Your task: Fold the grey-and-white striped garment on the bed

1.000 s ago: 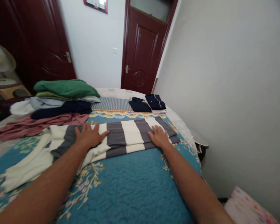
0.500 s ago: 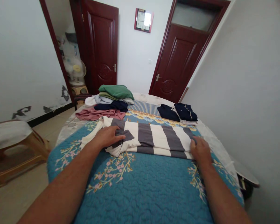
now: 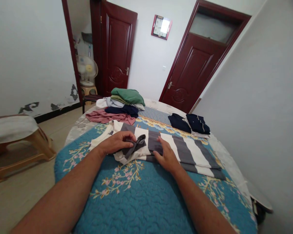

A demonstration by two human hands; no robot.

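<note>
A grey-and-white striped shirt (image 3: 190, 151) lies folded lengthwise across the blue quilted cover (image 3: 146, 198). On its left part, my left hand (image 3: 120, 141) pinches the end of a grey sleeve (image 3: 141, 139), its cuff lifted a little off the cloth. My right hand (image 3: 166, 154) hovers at the shirt's middle, fingers apart with nothing between them. Whether its fingertips touch the fabric I cannot tell. The cream collar end of the shirt lies partly behind my left hand and forearm.
At the back left is a heap of clothes: green (image 3: 129, 96), navy (image 3: 123, 110) and pink (image 3: 109, 117). Folded navy garments (image 3: 197, 123) lie at the back right. A stool (image 3: 17, 133) stands left of the table, and a wall runs along the right.
My right hand has let go of the shirt's right end and moved left to its middle. My left hand has raised the sleeve end. The view has shifted slightly.
</note>
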